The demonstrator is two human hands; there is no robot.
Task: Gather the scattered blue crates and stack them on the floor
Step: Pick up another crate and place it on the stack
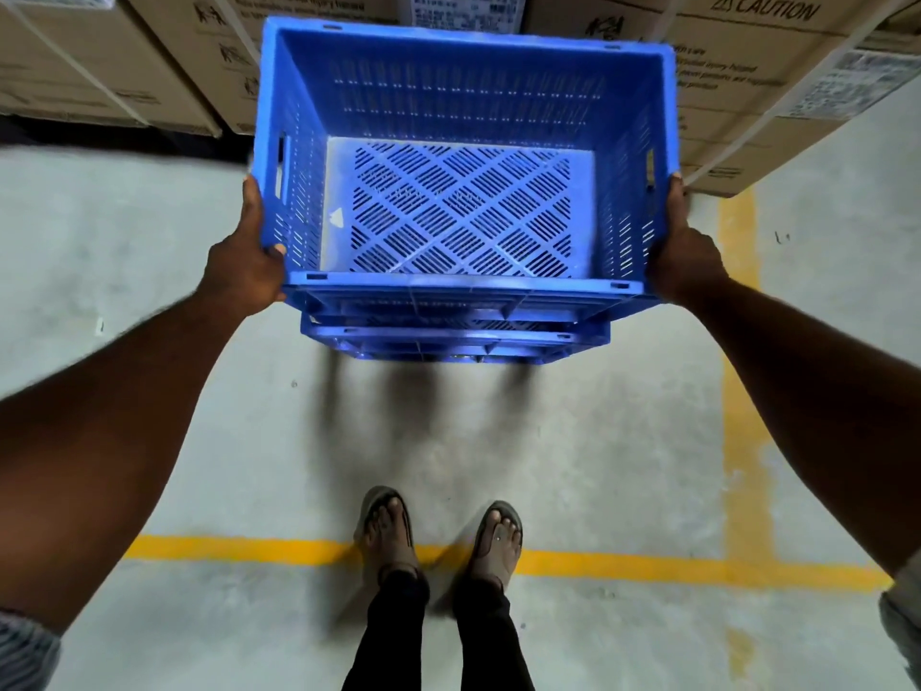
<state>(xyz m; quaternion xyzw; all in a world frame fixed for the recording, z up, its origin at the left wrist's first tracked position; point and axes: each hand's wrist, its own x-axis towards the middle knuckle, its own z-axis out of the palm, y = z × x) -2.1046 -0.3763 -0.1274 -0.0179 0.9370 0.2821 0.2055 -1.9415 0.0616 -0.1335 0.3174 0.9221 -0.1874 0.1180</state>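
"CAUTION" with a warning triangle, black print, on the cardboard carton [777, 47] up right of the blue crate [463, 157]. Same carton, just right of the crate's far right corner: small print lines, only bits legible, something like "personal injury hazard"; the rest is too blurred. White sticker label [842, 84] on that carton's right edge, text too small to read. White printed label [466, 7] on the carton behind the crate's far rim, unreadable. Carton [209, 57] left of the crate: handling pictograms and faint print lines, not legible. Crate floor has a small raised triangle mark [337, 217], no readable text in it.
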